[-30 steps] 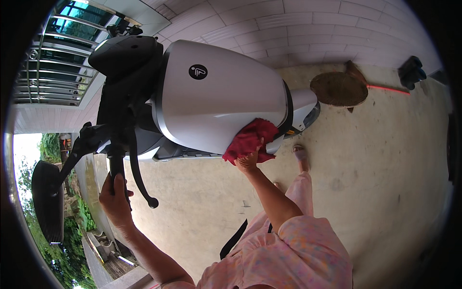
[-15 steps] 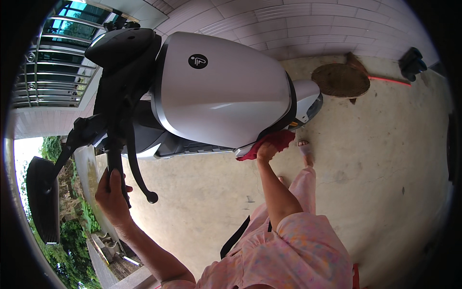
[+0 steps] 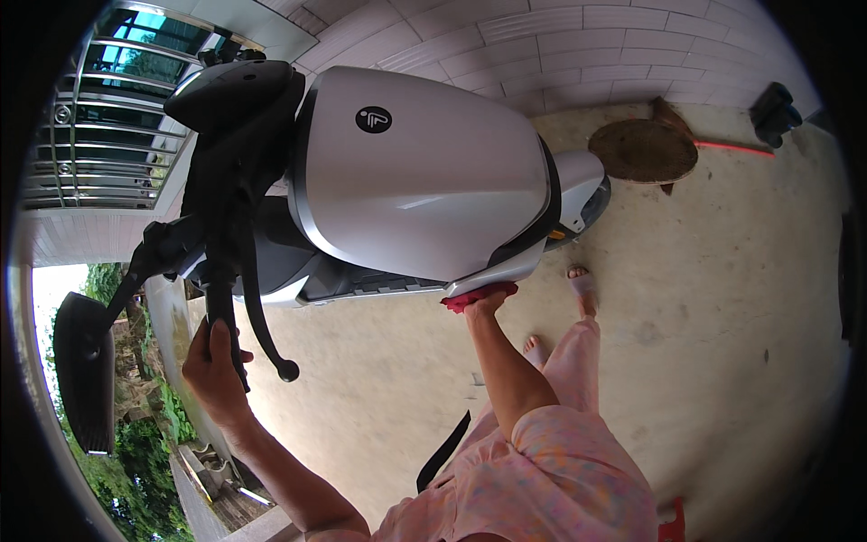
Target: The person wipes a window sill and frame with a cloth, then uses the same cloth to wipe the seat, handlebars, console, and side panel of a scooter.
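Here, the person stands beside a silver scooter [image 3: 415, 172] that fills the upper middle of the head view, its front panel facing the camera and its black handlebar assembly running down toward eight o'clock. The left hand [image 3: 215, 366] sits at about seven o'clock from the scooter's panel, fingers curled around the black handlebar grip [image 3: 228, 336], with the brake lever [image 3: 262, 316] hanging just beside the knuckles; that hold looks meant to steady the machine and keep the steering from swinging. The right hand [image 3: 488, 303] reaches up at about five o'clock from the panel's middle, pressed under the lower edge of the silver bodywork with a red cloth [image 3: 477, 296] bunched between palm and panel; the fingers are mostly hidden behind the cloth, so how wide they spread cannot be told, though the cloth is clearly kept in place by them. The cloth touches the underside rim, where dirt would likely gather, which would explain the upturned wrist. A black mirror [image 3: 83, 370] juts out at nine o'clock, well apart from both hands. On the concrete floor [image 3: 704, 343] at one o'clock lies a round brown cover [image 3: 643, 150], with a dark object [image 3: 775, 107] near the tiled wall [image 3: 578, 41] beyond it. The person's bare feet [image 3: 582, 285] show at three o'clock from the cloth.
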A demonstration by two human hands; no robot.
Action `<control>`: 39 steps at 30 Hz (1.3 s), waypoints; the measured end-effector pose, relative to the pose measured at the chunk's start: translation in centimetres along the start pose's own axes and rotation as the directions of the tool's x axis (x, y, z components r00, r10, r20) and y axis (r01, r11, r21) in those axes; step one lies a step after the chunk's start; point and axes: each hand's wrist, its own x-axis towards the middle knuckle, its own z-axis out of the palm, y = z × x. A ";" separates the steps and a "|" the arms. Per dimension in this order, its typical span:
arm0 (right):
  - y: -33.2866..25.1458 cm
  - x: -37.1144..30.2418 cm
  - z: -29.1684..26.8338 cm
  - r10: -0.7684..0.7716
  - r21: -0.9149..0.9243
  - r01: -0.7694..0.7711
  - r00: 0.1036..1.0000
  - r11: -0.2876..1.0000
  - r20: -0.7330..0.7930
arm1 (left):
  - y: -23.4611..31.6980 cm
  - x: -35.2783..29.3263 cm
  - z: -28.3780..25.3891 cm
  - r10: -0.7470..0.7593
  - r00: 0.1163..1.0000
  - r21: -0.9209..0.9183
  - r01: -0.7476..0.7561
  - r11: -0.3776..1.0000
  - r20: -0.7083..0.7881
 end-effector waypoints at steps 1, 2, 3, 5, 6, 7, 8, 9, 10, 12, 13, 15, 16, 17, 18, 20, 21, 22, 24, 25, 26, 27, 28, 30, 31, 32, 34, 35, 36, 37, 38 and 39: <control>-0.2 0.1 -0.3 0.053 -0.006 -0.053 0.999 0.999 0.001 | 0.1 0.0 0.0 0.007 1.000 0.000 -0.007 1.000 -0.003; -0.4 0.1 -0.3 0.083 -0.007 -0.083 0.997 0.997 -0.006 | 0.3 -0.1 0.1 0.004 1.000 0.007 -0.004 1.000 -0.008; -0.5 0.5 -0.8 0.141 0.027 -0.142 0.989 0.989 0.045 | 0.3 -0.1 0.2 0.001 1.000 0.014 -0.001 1.000 -0.014; -1.0 0.7 -1.5 0.219 0.027 -0.222 0.973 0.975 0.073 | 0.0 -0.1 -0.1 0.005 1.000 0.015 -0.004 1.000 -0.004; -1.1 1.3 -1.9 0.220 0.034 -0.223 0.973 0.974 0.072 | -0.1 -0.2 -0.1 -0.004 1.000 -0.012 0.004 1.000 -0.012; -1.2 1.8 -2.3 0.228 -0.001 -0.228 0.971 0.974 0.076 | -0.1 -0.2 -0.2 -0.013 1.000 -0.038 0.012 0.999 -0.020; -1.3 2.2 -2.5 0.230 -0.037 -0.228 0.970 0.973 0.078 | -0.1 -0.2 -0.1 -0.026 0.999 -0.049 0.025 0.998 -0.025; -1.3 2.6 -2.7 0.226 -0.031 -0.224 0.971 0.974 0.076 | -0.1 -0.1 0.0 -0.021 1.000 -0.049 0.020 0.999 -0.020; -1.3 3.1 -2.8 0.231 -0.044 -0.228 0.968 0.973 0.097 | -0.2 0.1 0.1 -0.007 1.000 -0.054 0.006 0.999 -0.019; -1.5 2.7 -2.7 0.247 -0.066 -0.241 0.962 0.968 0.113 | -0.5 -0.1 0.1 -0.009 1.000 -0.046 0.008 0.999 -0.020; -1.4 2.5 -2.8 0.246 -0.070 -0.240 0.963 0.968 0.108 | -0.3 -0.2 0.1 -0.014 1.000 -0.045 0.013 0.999 -0.017; -1.6 2.4 -2.1 0.268 0.008 -0.271 0.956 0.963 0.122 | 0.2 -0.3 0.1 -0.020 1.000 -0.037 0.020 0.999 -0.005; -1.9 2.3 -1.8 0.289 0.026 -0.297 0.943 0.955 0.166 | 0.1 -0.2 0.2 -0.020 1.000 -0.045 0.020 0.999 -0.003; -1.7 1.1 -0.8 0.296 0.012 -0.303 0.941 0.953 0.165 | -0.8 0.0 -0.1 -0.002 1.000 -0.081 0.003 0.997 0.003; -1.7 -0.2 0.5 0.346 0.044 -0.356 0.925 0.933 0.157 | -1.3 0.0 -0.3 0.020 1.000 -0.121 -0.018 0.992 0.009; -2.0 -1.1 2.0 0.480 0.107 -0.498 0.863 0.861 0.154 | -1.0 0.0 -0.3 0.027 1.000 -0.108 -0.026 0.994 0.005; -2.4 -1.0 2.7 0.474 0.103 -0.493 0.865 0.864 0.164 | -0.6 0.0 -0.2 0.042 0.999 -0.089 -0.041 0.995 0.008; -2.6 -0.8 3.6 0.506 -0.037 -0.506 0.862 0.862 -0.009 | -0.3 0.0 0.0 0.049 0.999 -0.110 -0.047 0.993 0.023; -3.2 -3.8 6.5 0.508 -0.205 -0.570 0.813 0.796 -0.284 | -0.8 0.0 0.0 0.021 1.000 -0.112 -0.020 0.993 0.012; -3.7 -4.9 7.9 0.507 -0.216 -0.567 0.816 0.795 -0.279 | -0.7 0.1 0.0 0.008 1.000 -0.109 -0.006 0.994 0.015; -4.1 -5.4 9.1 0.533 -0.144 -0.615 0.760 0.776 -0.373 | -0.6 0.1 0.0 0.002 1.000 -0.110 0.001 0.994 0.025; -4.3 -6.9 10.2 0.558 -0.072 -0.658 0.686 0.749 -0.467 | -0.8 0.0 -0.1 0.000 1.000 -0.103 0.001 0.995 0.013; -4.7 -8.8 11.2 0.511 -0.165 -0.626 0.739 0.762 -0.439 | -1.1 0.0 -0.2 0.016 1.000 -0.104 -0.017 0.994 -0.008; -5.7 -5.1 9.5 0.546 -0.282 -0.568 0.823 0.774 -0.158 | 0.6 -0.2 0.4 0.083 0.997 -0.187 -0.083 0.979 -0.008; -6.3 -3.6 8.9 0.569 -0.382 -0.494 0.815 0.781 0.109 | 0.9 -0.1 0.6 0.096 0.995 -0.202 -0.093 0.975 0.008; -6.8 -4.3 9.1 0.576 -0.395 -0.499 0.811 0.771 0.099 | 0.2 0.0 0.7 0.096 0.995 -0.189 -0.094 0.977 -0.002; -8.2 -7.4 10.5 0.592 -0.439 -0.425 0.712 0.792 0.378 | -0.7 0.0 0.3 0.083 0.996 -0.174 -0.085 0.981 -0.021; -9.4 -7.3 10.6 0.590 -0.443 -0.420 0.712 0.792 0.382 | -0.6 0.0 0.4 0.092 0.996 -0.173 -0.094 0.980 -0.023; -10.6 -7.2 10.2 0.606 -0.465 -0.403 0.640 0.788 0.472 | -0.7 0.0 0.3 0.096 0.995 -0.166 -0.098 0.981 -0.024; -11.9 -7.0 9.8 0.617 -0.486 -0.385 0.558 0.785 0.555 | -0.7 0.0 0.1 0.090 0.996 -0.164 -0.094 0.982 -0.026; -13.4 -6.4 9.1 0.680 -0.529 -0.440 0.575 0.726 0.455 | -0.6 0.0 0.2 0.080 0.996 -0.131 -0.083 0.988 -0.028; -13.9 -5.1 7.9 0.500 -0.623 -0.241 0.820 0.744 0.280 | -0.2 -0.1 0.4 0.078 0.997 -0.105 -0.081 0.991 -0.028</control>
